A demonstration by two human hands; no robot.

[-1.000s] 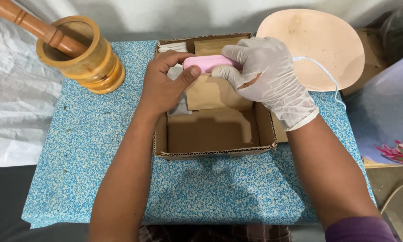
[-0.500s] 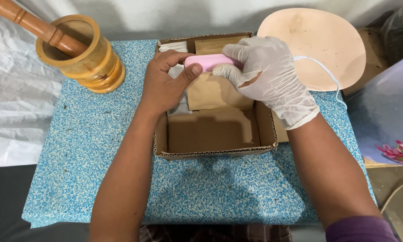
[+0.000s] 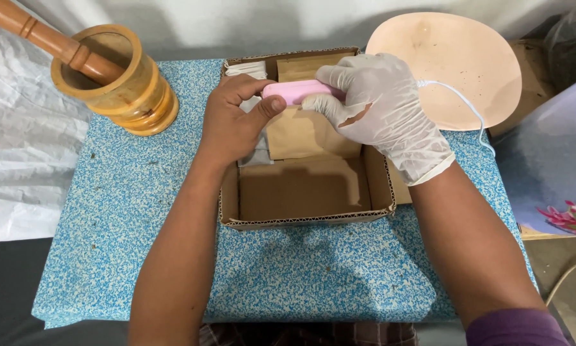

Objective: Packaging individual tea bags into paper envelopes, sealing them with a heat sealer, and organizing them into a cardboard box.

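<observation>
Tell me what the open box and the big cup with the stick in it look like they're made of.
Box: likely corrugated cardboard, matte brown; fluting shows along its cut rim. Cup and stick: apparently turned wood, smooth golden-brown with a slight sheen and ringed grooves.

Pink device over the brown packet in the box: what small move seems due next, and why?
Probably slide the pink device sideways along the brown packet's top edge. The gloved right hand presses it down there, the bare left hand steadies its other end with the thumb, and the packet stands in the cardboard box. Its white cord has slack.
</observation>
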